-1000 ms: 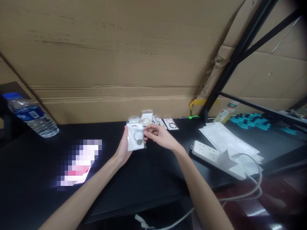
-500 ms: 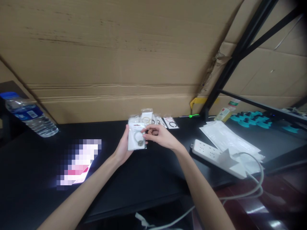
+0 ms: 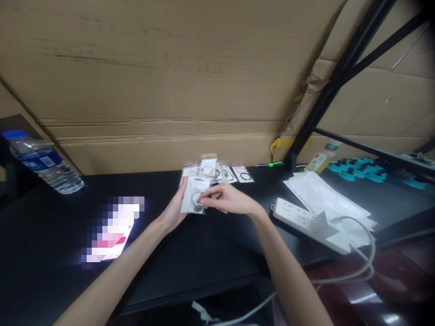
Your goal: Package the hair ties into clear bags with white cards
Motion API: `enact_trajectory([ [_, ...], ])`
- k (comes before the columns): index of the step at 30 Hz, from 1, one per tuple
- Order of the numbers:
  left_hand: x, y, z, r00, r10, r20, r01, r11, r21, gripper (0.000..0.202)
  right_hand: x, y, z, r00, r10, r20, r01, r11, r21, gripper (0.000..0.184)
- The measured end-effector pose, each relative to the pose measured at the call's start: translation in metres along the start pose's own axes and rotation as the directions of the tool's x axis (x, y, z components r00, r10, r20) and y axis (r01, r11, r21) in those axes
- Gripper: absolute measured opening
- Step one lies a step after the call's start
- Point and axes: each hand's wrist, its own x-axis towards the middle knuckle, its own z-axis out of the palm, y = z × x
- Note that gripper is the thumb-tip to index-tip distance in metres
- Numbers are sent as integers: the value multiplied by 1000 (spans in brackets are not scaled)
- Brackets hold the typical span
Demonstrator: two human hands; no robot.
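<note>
My left hand (image 3: 175,209) holds a small clear packet (image 3: 193,193) with a white card and a grey ring inside, over the black table (image 3: 210,244). My right hand (image 3: 227,200) pinches the packet's right lower edge with thumb and fingers closed. Just behind the hands lies a heap of similar small packets (image 3: 212,171), some holding gold or black rings.
A water bottle (image 3: 41,162) lies at the far left. A lit, blurred-out screen (image 3: 112,228) rests left of my arms. A white power strip (image 3: 306,222) with its cable, white sheets (image 3: 322,194) and teal parts (image 3: 356,168) are at the right. Cardboard (image 3: 170,90) walls the back.
The packet has tilted back and lowered slightly. My right hand slid down from its upper right edge to its lower right edge.
</note>
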Motion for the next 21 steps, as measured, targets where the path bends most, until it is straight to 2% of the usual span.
enact_trajectory([
  [6, -4, -1, -1, 997, -41, 67, 32, 991, 131, 61, 0, 5, 0, 978, 85, 188, -91, 996, 20, 51],
  [12, -5, -1, -2, 996, -44, 80, 33, 991, 130, 58, 4, 10, -1, 933, 150, 326, -192, 976, 100, 64],
  [17, -2, -3, -5, 997, -62, 50, 57, 993, 99, 64, 6, 15, -1, 947, 112, 301, -174, 966, 190, 59],
  [21, 0, -3, -6, 995, -67, 74, 66, 998, 18, 66, 3, 10, 0, 971, 65, 231, -103, 983, 154, 52],
])
